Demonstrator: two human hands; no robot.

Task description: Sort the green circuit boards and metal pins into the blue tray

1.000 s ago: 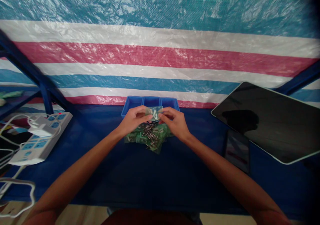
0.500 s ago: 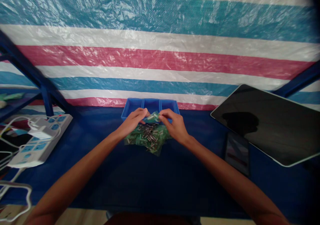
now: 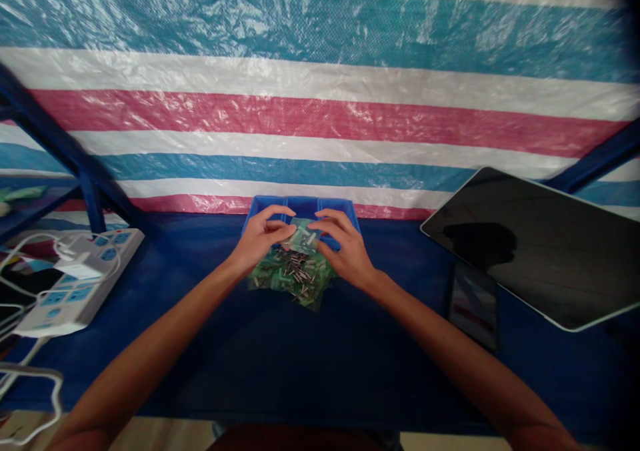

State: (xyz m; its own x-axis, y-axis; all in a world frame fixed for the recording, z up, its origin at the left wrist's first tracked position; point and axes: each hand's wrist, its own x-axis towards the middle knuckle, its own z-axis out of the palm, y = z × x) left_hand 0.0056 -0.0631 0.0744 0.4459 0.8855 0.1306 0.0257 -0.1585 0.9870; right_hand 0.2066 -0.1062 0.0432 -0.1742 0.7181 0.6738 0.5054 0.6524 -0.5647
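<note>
Pinching a small bag (image 3: 305,236) in left hand (image 3: 257,236) and right hand (image 3: 349,247) near screws (image 3: 300,268), perhaps risking a spill from hard tugging.

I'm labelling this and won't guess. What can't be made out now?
Head view, all:
Blue tray: near side mostly hidden behind left hand, right hand and clear plastic bag.
Pale pieces in the bag: too small and blurred to identify.
Metal pieces: too small to tell whether threaded.
Flat screen: right end cut off by the right edge.
</note>
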